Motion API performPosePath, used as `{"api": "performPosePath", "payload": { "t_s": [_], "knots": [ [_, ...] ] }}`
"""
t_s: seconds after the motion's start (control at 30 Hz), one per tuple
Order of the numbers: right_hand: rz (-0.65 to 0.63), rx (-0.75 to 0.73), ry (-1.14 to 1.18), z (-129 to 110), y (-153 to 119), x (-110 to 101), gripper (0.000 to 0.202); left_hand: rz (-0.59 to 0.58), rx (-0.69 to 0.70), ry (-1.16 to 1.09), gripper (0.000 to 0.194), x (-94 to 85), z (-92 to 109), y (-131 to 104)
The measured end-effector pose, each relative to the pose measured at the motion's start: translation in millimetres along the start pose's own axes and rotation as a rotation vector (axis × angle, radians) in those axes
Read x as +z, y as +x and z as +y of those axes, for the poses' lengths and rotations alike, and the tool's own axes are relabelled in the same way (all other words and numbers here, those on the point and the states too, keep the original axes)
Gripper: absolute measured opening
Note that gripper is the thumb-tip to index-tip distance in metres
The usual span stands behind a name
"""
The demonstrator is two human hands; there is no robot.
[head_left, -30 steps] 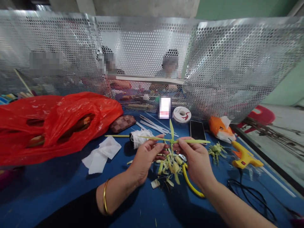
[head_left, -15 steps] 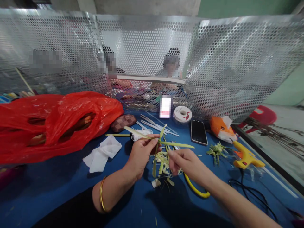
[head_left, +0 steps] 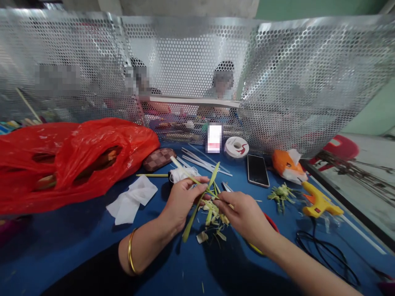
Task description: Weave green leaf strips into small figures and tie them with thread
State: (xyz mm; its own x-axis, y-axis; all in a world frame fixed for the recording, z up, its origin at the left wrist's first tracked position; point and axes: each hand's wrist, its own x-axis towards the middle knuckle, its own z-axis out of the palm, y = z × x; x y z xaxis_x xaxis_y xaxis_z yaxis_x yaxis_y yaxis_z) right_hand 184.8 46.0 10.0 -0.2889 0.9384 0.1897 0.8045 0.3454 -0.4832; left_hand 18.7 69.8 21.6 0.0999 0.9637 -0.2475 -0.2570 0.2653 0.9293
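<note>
black phone (head_left: 258,170) near orange packet (head_left: 282,164)

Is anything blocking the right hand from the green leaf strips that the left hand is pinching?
Nothing visible: the right hand already meets one of the green leaf strips, close beside the left hand. The leaf scraps lie below, not between.

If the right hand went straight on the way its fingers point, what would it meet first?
Beyond the green strips between them, the right hand would probably meet the left hand; depth is unclear.

Near tabletop (head_left: 173,267) passable, red bag (head_left: 66,160) blocking left
</note>
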Motion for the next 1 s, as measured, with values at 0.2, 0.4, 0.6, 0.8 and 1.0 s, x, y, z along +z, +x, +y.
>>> {"api": "performPosePath", "payload": {
  "t_s": [0.2, 0.4, 0.6, 0.8, 1.0],
  "knots": [
    [0.032, 0.011, -0.054, -3, -5, 12, 0.034, -0.069, 0.008, -0.157, 0.023, 1.4, -6, 1],
    [-0.044, -0.048, -0.022, -9, -7, 7, 0.025, -0.275, -0.15, -0.203, 0.022, -3.9, -5, 6],
    [-0.061, 0.027, 0.326, -6, -2, -14, 0.022, -0.308, -0.144, -0.219, 0.022, -7.2, -5, 8],
    [0.2, -0.064, 0.334, 3, 4, -23, 0.022, -0.389, -0.111, -0.16, 0.025, -3.7, -2, 2],
    [0.018, 0.094, 0.576, 2, 5, -11, 0.027, -0.337, -0.097, -0.13, 0.036, -4.1, -1, 3]
  ]
}}
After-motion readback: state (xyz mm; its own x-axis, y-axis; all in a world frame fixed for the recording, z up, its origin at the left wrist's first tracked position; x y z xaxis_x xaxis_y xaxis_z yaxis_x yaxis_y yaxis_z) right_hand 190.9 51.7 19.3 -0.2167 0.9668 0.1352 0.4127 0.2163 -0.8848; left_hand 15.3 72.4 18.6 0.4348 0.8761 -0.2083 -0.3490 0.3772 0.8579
